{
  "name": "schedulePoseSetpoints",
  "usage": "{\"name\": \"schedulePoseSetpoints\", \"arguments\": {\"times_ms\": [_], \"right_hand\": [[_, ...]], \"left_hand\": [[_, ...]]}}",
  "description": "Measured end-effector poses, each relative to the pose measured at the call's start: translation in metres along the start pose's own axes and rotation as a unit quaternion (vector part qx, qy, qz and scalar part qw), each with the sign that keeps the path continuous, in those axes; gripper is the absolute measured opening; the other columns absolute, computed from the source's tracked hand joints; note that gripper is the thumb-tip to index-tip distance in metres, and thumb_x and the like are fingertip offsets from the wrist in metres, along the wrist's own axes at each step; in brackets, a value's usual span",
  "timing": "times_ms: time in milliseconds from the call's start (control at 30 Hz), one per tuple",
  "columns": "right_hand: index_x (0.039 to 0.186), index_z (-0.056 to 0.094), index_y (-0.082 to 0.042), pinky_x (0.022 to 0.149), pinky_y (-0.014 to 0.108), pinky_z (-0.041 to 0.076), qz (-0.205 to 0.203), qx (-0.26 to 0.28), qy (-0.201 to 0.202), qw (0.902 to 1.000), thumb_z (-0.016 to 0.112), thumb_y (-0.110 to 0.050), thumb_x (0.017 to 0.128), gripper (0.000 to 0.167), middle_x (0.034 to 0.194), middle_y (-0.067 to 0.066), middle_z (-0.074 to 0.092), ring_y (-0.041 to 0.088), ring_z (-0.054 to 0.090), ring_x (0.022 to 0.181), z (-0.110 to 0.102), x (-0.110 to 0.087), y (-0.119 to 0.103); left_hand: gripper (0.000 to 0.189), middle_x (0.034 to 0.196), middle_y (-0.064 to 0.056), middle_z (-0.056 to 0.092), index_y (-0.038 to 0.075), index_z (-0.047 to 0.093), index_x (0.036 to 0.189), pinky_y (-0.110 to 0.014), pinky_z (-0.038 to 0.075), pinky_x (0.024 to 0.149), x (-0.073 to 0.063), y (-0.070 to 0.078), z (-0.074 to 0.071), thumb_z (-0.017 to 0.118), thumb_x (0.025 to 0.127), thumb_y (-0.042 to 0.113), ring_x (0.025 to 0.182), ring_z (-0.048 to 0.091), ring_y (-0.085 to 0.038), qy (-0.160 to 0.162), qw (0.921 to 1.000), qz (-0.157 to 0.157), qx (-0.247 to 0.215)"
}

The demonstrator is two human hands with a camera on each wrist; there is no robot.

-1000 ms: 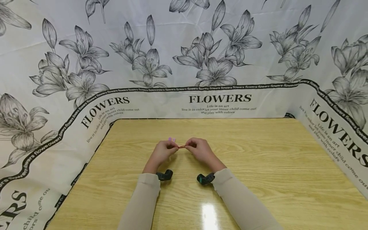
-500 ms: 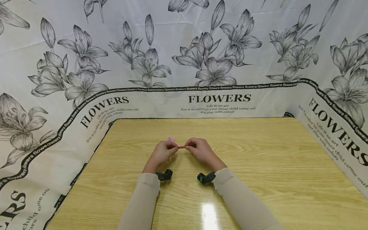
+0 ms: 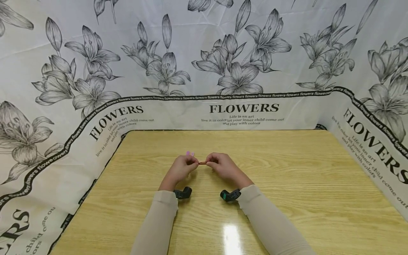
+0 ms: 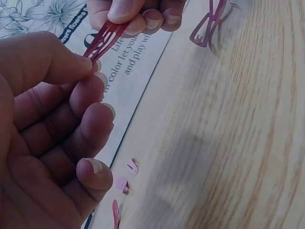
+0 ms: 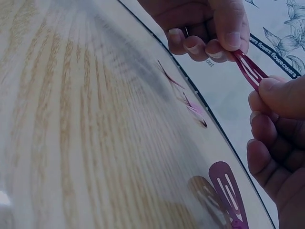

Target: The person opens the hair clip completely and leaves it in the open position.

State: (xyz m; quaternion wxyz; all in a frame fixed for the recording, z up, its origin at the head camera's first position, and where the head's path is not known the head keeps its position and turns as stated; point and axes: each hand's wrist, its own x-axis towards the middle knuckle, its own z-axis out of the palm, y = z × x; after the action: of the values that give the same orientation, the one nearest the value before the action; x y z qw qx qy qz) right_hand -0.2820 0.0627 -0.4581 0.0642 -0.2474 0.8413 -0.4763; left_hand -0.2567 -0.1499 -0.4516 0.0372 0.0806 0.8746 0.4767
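Note:
Both hands hold a red snap hair clip point(image 4: 106, 41) between them, above the table. My left hand point(image 3: 179, 170) pinches one end with thumb and forefinger; its other fingers are bent in the left wrist view. The opposite end is pinched by my right hand point(image 3: 224, 166). In the right wrist view the slotted clip point(image 5: 250, 70) spans the short gap between the fingertips, and its ends are covered by them. A purplish snap hair clip point(image 5: 224, 186) with long slots appears low in that view. Pink clips point(image 3: 188, 153) show just behind my left hand in the head view.
The wooden table point(image 3: 287, 170) extends around both hands. In the left wrist view, small pink pieces point(image 4: 132, 166) and a red clip point(image 4: 115, 212) lie near the table's edge. A flower-printed cloth point(image 3: 178, 113) stands along the back and sides. Each wrist wears a black camera point(image 3: 183, 193).

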Motion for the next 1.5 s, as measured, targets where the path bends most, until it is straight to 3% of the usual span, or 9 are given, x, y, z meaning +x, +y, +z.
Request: {"name": "schedulePoseSetpoints", "arguments": {"times_ms": [333, 1000, 1500], "right_hand": [[0.100, 0.066, -0.010, 0.064, 0.030, 0.050, -0.017, 0.020, -0.019, 0.9995, 0.059, -0.020, 0.097, 0.012, 0.095, 0.020, 0.066, 0.032, 0.061, 0.077, -0.0056, -0.0018, -0.0028], [0.099, 0.067, -0.010, 0.070, 0.031, 0.053, -0.006, 0.026, -0.013, 0.9995, 0.061, -0.019, 0.096, 0.012, 0.095, 0.011, 0.068, 0.027, 0.064, 0.081, -0.0078, -0.0003, 0.0015], [0.099, 0.068, -0.007, 0.076, 0.040, 0.055, 0.009, 0.050, -0.014, 0.9986, 0.063, -0.017, 0.094, 0.013, 0.099, 0.017, 0.068, 0.028, 0.066, 0.085, -0.0089, 0.0002, 0.0013]], "left_hand": [[0.018, 0.098, -0.002, 0.067, 0.011, 0.070, 0.102, -0.031, 0.046, 0.068, 0.0006, -0.0034, -0.0011, 0.062, 0.096, 0.026, 0.079, 0.054, -0.018, -0.010, 0.9997, 0.016, -0.015], [0.014, 0.098, -0.002, 0.067, 0.016, 0.071, 0.101, -0.031, 0.047, 0.069, -0.0009, -0.0034, -0.0029, 0.064, 0.095, 0.026, 0.079, 0.056, -0.018, -0.032, 0.9987, 0.020, -0.035], [0.019, 0.099, -0.003, 0.069, 0.014, 0.071, 0.102, -0.032, 0.050, 0.077, -0.0025, -0.0029, -0.0035, 0.070, 0.090, 0.028, 0.087, 0.060, -0.015, -0.044, 0.9962, 0.020, -0.072]]}}
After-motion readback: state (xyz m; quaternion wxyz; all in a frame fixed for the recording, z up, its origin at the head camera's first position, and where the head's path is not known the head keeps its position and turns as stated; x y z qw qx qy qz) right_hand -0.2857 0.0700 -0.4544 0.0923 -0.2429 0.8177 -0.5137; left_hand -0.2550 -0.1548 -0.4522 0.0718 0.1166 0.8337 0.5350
